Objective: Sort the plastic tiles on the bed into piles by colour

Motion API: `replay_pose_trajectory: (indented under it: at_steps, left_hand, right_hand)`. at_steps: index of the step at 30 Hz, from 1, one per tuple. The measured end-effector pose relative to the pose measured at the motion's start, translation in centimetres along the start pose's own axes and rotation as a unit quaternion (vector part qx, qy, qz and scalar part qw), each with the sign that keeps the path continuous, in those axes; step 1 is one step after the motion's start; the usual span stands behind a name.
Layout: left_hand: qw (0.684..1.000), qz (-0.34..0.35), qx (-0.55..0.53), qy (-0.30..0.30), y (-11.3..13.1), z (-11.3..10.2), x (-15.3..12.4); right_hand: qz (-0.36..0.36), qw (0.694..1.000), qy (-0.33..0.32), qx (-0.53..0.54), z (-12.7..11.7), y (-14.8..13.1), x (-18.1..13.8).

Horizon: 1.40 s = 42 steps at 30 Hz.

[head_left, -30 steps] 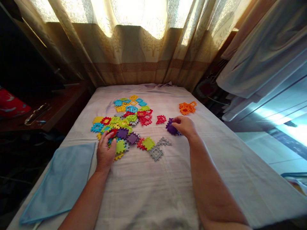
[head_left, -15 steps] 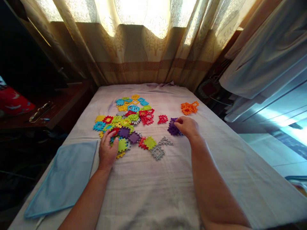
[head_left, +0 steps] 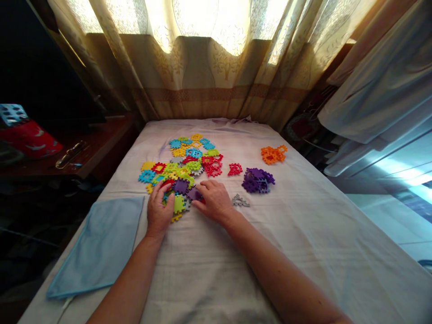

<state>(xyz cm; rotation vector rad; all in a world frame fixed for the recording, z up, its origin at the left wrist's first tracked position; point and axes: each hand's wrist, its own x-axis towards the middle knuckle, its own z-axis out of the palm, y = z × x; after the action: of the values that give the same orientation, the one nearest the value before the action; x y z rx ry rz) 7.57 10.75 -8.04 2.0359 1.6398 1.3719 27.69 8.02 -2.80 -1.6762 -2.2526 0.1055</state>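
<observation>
At the far left a dark wooden side table (head_left: 97,148) carries a red object (head_left: 32,141) and a small metallic item too dim to identify. On the bed (head_left: 303,234), covered with a pale sheet, a light blue cloth (head_left: 97,245) lies flat near the left edge.

Just right of the cloth the left hand (head_left: 159,211) rests palm down on the near edge of a mixed pile of toothed plastic tiles (head_left: 178,168). Its grip is loosely spread, with the fingers lying over a lime green tile (head_left: 178,203) and closed on nothing. The pile is a flat scatter of small square pieces with notched, gear-like edges in yellow, blue, red, green, grey and purple, many with cut-out centres, overlapping one another in the middle of the bed.

The right hand (head_left: 216,200) lies close beside the left, fingertips on a purple tile (head_left: 195,194) at the pile's near side; whether its grip pinches the piece or only presses it, I cannot tell. A grey triangular piece (head_left: 240,201) sits just right of that hand. Farther right lie a lone red tile (head_left: 235,169), a cluster of purple tiles (head_left: 258,180), and, well apart toward the curtain (head_left: 202,76), a small orange group (head_left: 273,154).
</observation>
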Motion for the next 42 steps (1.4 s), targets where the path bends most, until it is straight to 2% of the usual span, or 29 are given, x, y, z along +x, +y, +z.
replay_pose_trajectory:
  at_steps: [8,12,14,18,22,25,27,32,38,42]
  left_hand:
    - [1.0,-0.002,0.001,0.001,-0.1,0.1,0.0]
    - [1.0,-0.006,-0.006,-0.002,-0.2,0.1,0.0]
    - [1.0,-0.01,-0.006,0.001,-0.2,0.1,0.0]
    - [1.0,-0.008,-0.009,0.002,-0.2,0.0,0.0]
    - [1.0,-0.014,-0.004,-0.001,-0.1,-0.1,0.1]
    - [1.0,-0.017,-0.001,-0.004,-0.1,-0.1,0.1]
    - [1.0,-0.019,-0.003,-0.006,-0.2,-0.1,0.1]
    - [1.0,-0.023,-0.005,0.003,-0.2,-0.1,0.1]
    - [1.0,-0.022,0.01,-0.003,-0.4,-0.1,0.1]
    - [0.999,0.003,0.034,-0.013,-0.7,0.0,0.0]
  right_hand:
    - [-0.015,0.999,-0.014,-0.028,0.6,-0.4,0.0]
    - [-0.01,1.0,-0.006,-0.025,-0.7,-0.2,0.3]
    - [0.024,1.0,0.001,-0.021,-1.8,0.2,0.4]
    - [0.15,0.988,0.048,0.001,-4.7,3.4,0.3]
    - [0.261,0.96,0.1,0.029,-7.7,10.0,-1.3]
    - [0.312,0.939,0.092,0.115,-8.9,14.8,-3.2]
    - [0.345,0.922,0.077,0.159,-9.0,16.9,-4.2]
    - [0.39,0.904,0.026,0.173,-8.0,18.2,-4.7]
    - [0.415,0.909,-0.028,0.027,-8.2,18.3,-4.6]
    - [0.424,0.904,-0.033,-0.032,-8.3,18.0,-4.5]
